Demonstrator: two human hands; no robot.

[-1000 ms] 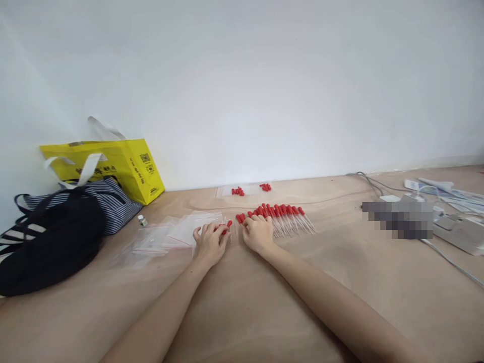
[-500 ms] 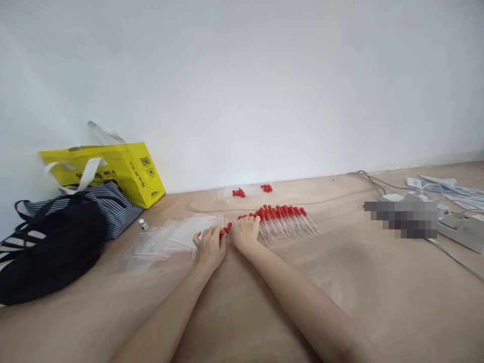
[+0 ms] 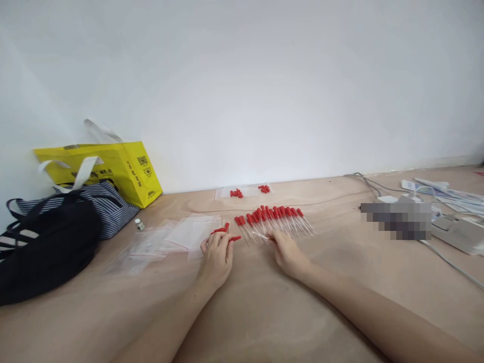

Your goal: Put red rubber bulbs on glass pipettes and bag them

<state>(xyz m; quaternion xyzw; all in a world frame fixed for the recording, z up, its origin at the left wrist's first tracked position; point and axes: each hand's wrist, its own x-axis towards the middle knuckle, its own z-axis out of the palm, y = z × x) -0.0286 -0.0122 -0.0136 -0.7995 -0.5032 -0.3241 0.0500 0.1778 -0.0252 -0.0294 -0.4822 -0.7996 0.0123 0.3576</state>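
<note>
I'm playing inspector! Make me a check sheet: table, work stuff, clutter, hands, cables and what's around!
Surface: brown table.
Job's things: row of red-topped clear tubes; clear plastic bags to their left.
Clutter: yellow bag, black bag, small bottle.
Hands: left hand holds a red bulb; right hand pinches something thin and clear.
Cables: grey cable and white cable, far right.
Surroundings: white wall behind.

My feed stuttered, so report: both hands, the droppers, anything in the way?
Left hand gripping red bulb. Right hand pinching clear tube. Red-bulbed droppers fanned beyond right hand. Zip bags lie left, not between hands.
</note>
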